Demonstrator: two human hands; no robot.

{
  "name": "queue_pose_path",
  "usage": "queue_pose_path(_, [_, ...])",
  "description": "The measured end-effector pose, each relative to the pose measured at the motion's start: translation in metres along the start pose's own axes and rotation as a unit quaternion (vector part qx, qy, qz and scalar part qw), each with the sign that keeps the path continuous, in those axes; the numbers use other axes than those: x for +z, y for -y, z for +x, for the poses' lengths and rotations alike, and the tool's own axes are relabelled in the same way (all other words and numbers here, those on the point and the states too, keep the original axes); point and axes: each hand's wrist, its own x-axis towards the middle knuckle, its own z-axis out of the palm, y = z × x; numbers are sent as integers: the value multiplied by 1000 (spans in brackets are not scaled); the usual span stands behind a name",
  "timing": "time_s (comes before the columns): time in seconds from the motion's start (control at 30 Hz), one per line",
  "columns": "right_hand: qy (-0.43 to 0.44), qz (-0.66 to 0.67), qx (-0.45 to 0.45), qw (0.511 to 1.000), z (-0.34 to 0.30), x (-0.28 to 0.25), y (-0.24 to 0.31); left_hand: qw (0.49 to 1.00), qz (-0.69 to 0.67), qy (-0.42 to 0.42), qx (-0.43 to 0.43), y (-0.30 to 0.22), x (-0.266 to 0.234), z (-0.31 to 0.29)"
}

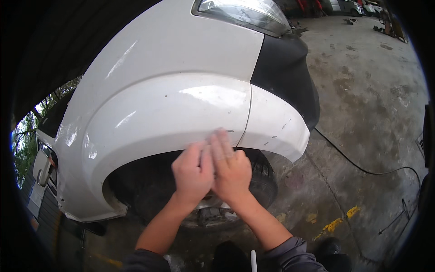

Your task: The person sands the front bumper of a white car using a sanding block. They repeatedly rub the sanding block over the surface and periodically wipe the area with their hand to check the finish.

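Observation:
My left hand and my right hand are pressed together, palm toward palm, before the front wheel arch of a white car. The right fingers point upward, stretched out. The left fingers are also extended, though blurred and partly hidden behind the right hand. Nothing shows between them. Just beyond my fingertips is the white fender, with small dark chips near its lower edge. A seam divides it from the white bumper corner, which carries several dark scuffs. Behind my wrists sits the tyre.
A headlight and a black bumper section lie at the car's front. A black cable crosses the stained concrete floor at right. A thin white rod shows between my forearms. The side mirror sticks out far left.

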Motion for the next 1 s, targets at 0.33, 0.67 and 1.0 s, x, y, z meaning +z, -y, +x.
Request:
queue_pose_path(0.33, [-48, -5, 17, 999, -6, 1, -15, 999, -52, 8, 9, -9, 20, 0])
queue_pose_path(0.67, [-1, 22, 15, 1000, 0, -5, -1, 998, -37, -24, -41, -7, 11, -5])
queue_pose_path(1.0, [-1, 43, 0, 999, 3, -3, 11, 990, -73, -55, -112, -8, 5, -11])
